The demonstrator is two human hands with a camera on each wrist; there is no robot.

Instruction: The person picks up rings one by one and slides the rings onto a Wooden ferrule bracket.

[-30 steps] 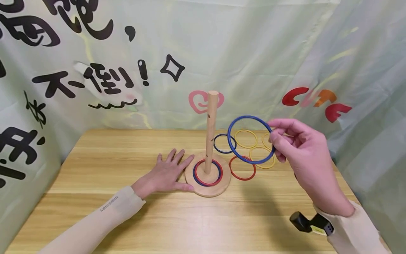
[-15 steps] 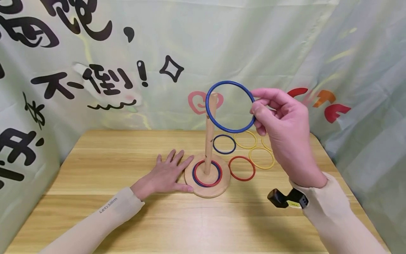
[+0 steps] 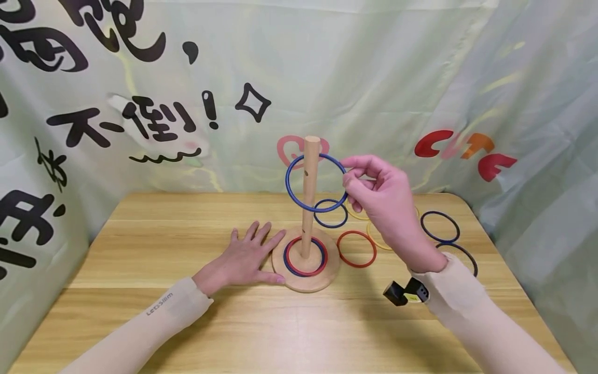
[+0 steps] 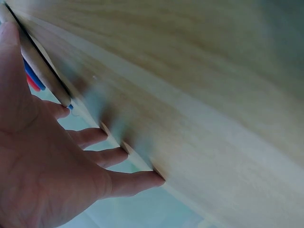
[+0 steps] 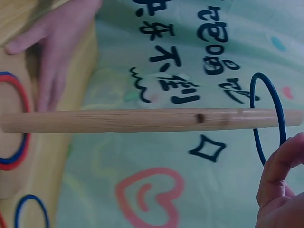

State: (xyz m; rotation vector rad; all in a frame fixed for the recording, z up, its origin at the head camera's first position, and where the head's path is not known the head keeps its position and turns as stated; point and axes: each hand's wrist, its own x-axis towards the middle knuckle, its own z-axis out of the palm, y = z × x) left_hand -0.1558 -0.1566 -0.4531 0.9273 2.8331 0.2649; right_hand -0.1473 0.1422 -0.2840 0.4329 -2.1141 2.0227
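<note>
My right hand (image 3: 380,200) pinches a blue ring (image 3: 286,182) at its right edge. The ring encircles the upper part of an upright wooden post (image 3: 309,182), and in the right wrist view the blue ring (image 5: 281,114) hangs round the post (image 5: 142,121) near its top end. Around the post's foot, a red ring (image 3: 307,274) and a blue ring (image 3: 284,258) lie on the round wooden base (image 3: 308,284). My left hand (image 3: 245,257) rests with spread, straight fingers at the base's left side, thumb and index finger at its edge.
Right of the base lie a red ring (image 3: 356,266) and a blue ring (image 3: 330,227). Yellow rings (image 3: 371,236) are partly hidden behind my right hand. Two dark rings (image 3: 422,224) lie farther right, one partly under the sleeve. A printed curtain (image 3: 374,78) stands behind the table (image 3: 187,322).
My right hand has carried the blue ring up and left, then lowered it over the post's top. The two dark rings at the right have come into sight. The left hand has stayed put.
</note>
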